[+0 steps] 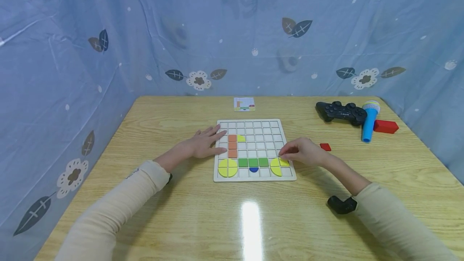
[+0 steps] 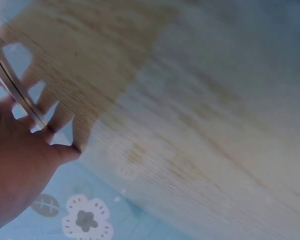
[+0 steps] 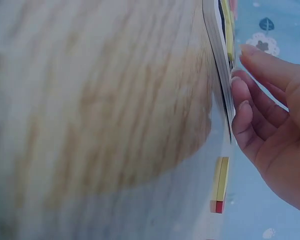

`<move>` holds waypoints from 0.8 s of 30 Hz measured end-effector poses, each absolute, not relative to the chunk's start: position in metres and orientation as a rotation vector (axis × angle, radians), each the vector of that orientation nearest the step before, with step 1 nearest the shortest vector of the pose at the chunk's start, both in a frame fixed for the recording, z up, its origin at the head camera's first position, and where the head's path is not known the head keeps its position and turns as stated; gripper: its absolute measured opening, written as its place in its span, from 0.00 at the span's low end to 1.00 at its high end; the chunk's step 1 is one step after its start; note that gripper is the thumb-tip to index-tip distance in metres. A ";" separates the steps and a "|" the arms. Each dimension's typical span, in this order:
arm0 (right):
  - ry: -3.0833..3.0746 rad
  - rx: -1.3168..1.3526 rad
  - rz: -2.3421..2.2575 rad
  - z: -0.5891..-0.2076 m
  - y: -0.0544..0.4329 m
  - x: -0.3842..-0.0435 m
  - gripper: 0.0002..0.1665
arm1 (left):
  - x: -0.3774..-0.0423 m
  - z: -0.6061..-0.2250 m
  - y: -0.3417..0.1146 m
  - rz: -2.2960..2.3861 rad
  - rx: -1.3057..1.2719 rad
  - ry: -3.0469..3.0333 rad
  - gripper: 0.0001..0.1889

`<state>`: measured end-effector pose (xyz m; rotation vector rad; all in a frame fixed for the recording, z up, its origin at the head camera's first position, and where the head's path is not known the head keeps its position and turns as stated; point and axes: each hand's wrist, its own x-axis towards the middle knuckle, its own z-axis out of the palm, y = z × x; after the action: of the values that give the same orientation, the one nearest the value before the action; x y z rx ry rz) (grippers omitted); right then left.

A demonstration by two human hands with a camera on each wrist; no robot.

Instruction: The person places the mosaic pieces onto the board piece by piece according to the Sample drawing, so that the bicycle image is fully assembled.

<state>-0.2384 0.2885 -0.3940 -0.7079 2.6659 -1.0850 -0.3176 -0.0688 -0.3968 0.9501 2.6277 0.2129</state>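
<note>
A square board (image 1: 268,135) with a grid of white cells lies on the table. My left hand (image 1: 206,143) is spread flat with its fingers over the board's left edge. At the lower right of the board, my right hand (image 1: 303,152) touches a yellow quarter-circle piece (image 1: 284,163), thumb and fingers bent loosely. Two more yellow quarters (image 1: 275,166) lie beside that piece. A full yellow circle (image 1: 227,168) of quarters fills the lower left. Green squares (image 1: 253,162), a blue half-circle (image 1: 253,169), orange squares (image 1: 232,146) and another yellow piece (image 1: 241,138) lie in other cells.
Behind the board lies a small picture card (image 1: 244,104). Right of my right hand is a red piece (image 1: 325,147). At the back right are a black game controller (image 1: 341,112), a blue toy microphone (image 1: 369,122) and a red block (image 1: 386,126). A blue patterned cloth (image 1: 253,31) hangs behind the table.
</note>
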 end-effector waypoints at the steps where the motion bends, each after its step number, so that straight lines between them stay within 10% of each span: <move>1: 2.661 -0.694 -1.097 -0.394 0.289 -0.238 0.08 | -0.318 -0.397 -0.069 0.216 0.952 2.627 0.40; 24: 2.237 -0.256 -1.534 -0.391 0.315 -0.235 0.29 | -0.319 -0.399 -0.068 0.220 0.943 2.627 0.41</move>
<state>-0.2350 0.3146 -0.3915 -0.2564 2.2373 -1.5338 -0.3195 -0.0681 -0.3988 0.9433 2.6266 0.2201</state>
